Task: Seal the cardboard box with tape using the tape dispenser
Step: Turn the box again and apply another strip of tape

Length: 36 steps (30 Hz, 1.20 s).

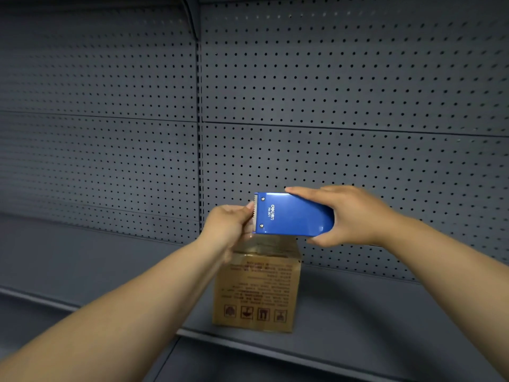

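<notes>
Tape dispenser (293,215): glossy blue shell, rounded at the rear, serrated metal blade at the front. Cardboard box (257,288): matt brown, printed with text and handling symbols, directly beneath both grips. It stands on a grey metal shelf (371,307) backed by perforated panel (344,106). Right hand (355,216) grip is wrapped tight round the dispenser's rear. Left hand (230,223) grip is pinched together at the blade edge; what it pinches is unclear.

Single head-worn wide-angle view, facing forward and slightly downward from close range toward a dark grey perforated metal back panel (344,92) and grey metal shelf (358,312); both forearms enter from the lower edge.
</notes>
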### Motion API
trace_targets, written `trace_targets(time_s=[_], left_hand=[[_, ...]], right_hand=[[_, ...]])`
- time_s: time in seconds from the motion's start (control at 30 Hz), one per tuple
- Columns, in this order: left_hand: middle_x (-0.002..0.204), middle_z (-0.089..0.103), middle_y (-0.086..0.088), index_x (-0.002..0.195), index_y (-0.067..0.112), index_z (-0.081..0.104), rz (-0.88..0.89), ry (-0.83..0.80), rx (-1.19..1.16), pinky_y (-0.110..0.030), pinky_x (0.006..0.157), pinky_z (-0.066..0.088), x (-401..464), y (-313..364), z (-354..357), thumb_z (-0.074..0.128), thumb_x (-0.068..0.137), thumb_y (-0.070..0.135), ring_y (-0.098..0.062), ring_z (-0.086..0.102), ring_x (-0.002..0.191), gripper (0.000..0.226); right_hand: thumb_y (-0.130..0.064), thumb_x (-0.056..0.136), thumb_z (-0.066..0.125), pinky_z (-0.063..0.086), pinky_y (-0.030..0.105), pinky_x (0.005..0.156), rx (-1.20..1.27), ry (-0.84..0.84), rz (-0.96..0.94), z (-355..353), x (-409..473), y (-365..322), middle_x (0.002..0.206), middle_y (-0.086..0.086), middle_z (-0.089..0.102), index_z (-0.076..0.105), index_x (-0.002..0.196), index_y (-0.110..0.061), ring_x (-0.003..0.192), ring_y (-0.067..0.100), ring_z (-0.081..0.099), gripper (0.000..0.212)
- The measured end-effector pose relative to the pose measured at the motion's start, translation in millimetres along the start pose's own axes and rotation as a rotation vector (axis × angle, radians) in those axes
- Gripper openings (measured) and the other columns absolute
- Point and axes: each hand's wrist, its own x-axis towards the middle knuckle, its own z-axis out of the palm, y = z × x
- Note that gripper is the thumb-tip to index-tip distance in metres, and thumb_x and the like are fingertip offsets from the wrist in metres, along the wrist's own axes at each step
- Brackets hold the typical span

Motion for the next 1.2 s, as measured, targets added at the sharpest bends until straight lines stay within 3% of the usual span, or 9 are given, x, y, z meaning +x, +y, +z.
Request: trace_targets(time_s=[0.13, 0.3, 0.4, 0.47, 0.63, 0.77, 0.93, 1.1, 1.2], left_hand=[[0.038, 0.053, 0.002, 0.052, 0.011, 0.057, 0.067, 0.077, 0.142, -0.026, 0.054, 0.042, -4.5, -3.5, -1.2, 0.057, 0.092, 0.022, -0.008, 0.042, 0.032, 0.042], [0.056, 0.058, -0.005, 0.079, -0.001, 0.063, 0.062, 0.171, 0.129, -0.020, 0.049, 0.050, -7.5, 2.1, -18.8, 0.057, 0.092, 0.017, -0.006, 0.053, 0.036, 0.023], [0.064, 0.060, -0.008, 0.084, -0.002, 0.063, 0.051, 0.226, 0.214, -0.018, 0.050, 0.053, -8.6, 7.7, -40.9, 0.058, 0.092, 0.017, -0.011, 0.055, 0.046, 0.021], [0.066, 0.060, -0.010, 0.085, -0.002, 0.063, 0.025, 0.241, 0.265, -0.017, 0.047, 0.053, -7.8, 7.5, -46.1, 0.057, 0.092, 0.015, -0.014, 0.054, 0.051, 0.020], [0.060, 0.061, -0.013, 0.068, 0.002, 0.064, 0.007, 0.261, 0.524, -0.037, 0.077, 0.055, -6.4, -6.2, -49.9, 0.059, 0.091, 0.019, -0.022, 0.056, 0.054, 0.029], [0.059, 0.059, -0.010, 0.055, 0.008, 0.059, 0.038, 0.290, 0.840, -0.028, 0.055, 0.045, -6.9, -8.7, -52.6, 0.059, 0.091, 0.024, -0.022, 0.048, 0.050, 0.039], [0.051, 0.057, -0.005, 0.054, 0.004, 0.060, 0.044, 0.289, 1.068, -0.022, 0.043, 0.034, -6.8, -12.4, -47.3, 0.055, 0.093, 0.027, -0.016, 0.044, 0.042, 0.046], [0.052, 0.058, -0.005, 0.054, 0.006, 0.055, -0.007, 0.265, 1.053, -0.027, 0.059, 0.047, 2.6, -23.1, -48.6, 0.056, 0.092, 0.026, -0.019, 0.056, 0.053, 0.043], [0.054, 0.057, -0.009, 0.060, 0.005, 0.054, -0.124, 0.231, 0.841, -0.029, 0.055, 0.047, 9.6, -25.6, -53.6, 0.059, 0.091, 0.025, -0.020, 0.054, 0.051, 0.037]], right_hand=[[-0.041, 0.067, 0.071, 0.045, 0.026, 0.077, 0.112, -0.052, 0.005, 1.4, -5.0, 0.4, 0.103, -0.019, 0.051, 0.021, 0.136, -0.059, 0.095, 0.010, 0.048, 0.087], [-0.040, 0.066, 0.074, 0.044, 0.019, 0.071, 0.156, -0.065, 0.055, 0.4, -10.0, 10.0, 0.104, -0.026, 0.052, 0.025, 0.134, -0.061, 0.092, 0.010, 0.054, 0.086], [-0.039, 0.065, 0.076, 0.051, 0.022, 0.070, 0.218, -0.099, 0.108, -2.0, -14.5, 19.8, 0.111, -0.025, 0.052, 0.026, 0.132, -0.063, 0.090, 0.013, 0.059, 0.087], [-0.036, 0.067, 0.076, 0.044, 0.015, 0.066, 0.230, -0.127, 0.113, -1.2, -16.5, 20.3, 0.111, -0.025, 0.050, 0.027, 0.133, -0.061, 0.089, 0.011, 0.055, 0.086], [-0.037, 0.067, 0.073, 0.041, 0.017, 0.062, 0.183, -0.184, 0.099, 2.7, -14.9, 14.8, 0.092, -0.032, 0.049, 0.027, 0.134, -0.059, 0.075, -0.004, 0.050, 0.085], [-0.040, 0.066, 0.071, 0.047, 0.025, 0.068, 0.136, -0.212, 0.083, 6.8, -7.4, 11.8, 0.101, -0.017, 0.053, 0.026, 0.133, -0.060, 0.085, 0.012, 0.053, 0.083], [-0.042, 0.066, 0.070, 0.041, 0.023, 0.061, 0.104, -0.244, 0.093, 10.9, -1.5, 12.0, 0.105, -0.017, 0.053, 0.024, 0.133, -0.061, 0.085, 0.010, 0.050, 0.084], [-0.044, 0.065, 0.069, 0.052, 0.032, 0.077, 0.058, -0.270, 0.087, 11.5, 1.5, 9.4, 0.105, -0.018, 0.055, 0.024, 0.133, -0.062, 0.090, 0.013, 0.053, 0.083], [-0.043, 0.065, 0.069, 0.053, 0.034, 0.078, 0.051, -0.290, 0.087, 10.7, 3.0, 7.1, 0.102, -0.018, 0.055, 0.025, 0.132, -0.061, 0.090, 0.014, 0.054, 0.082]])
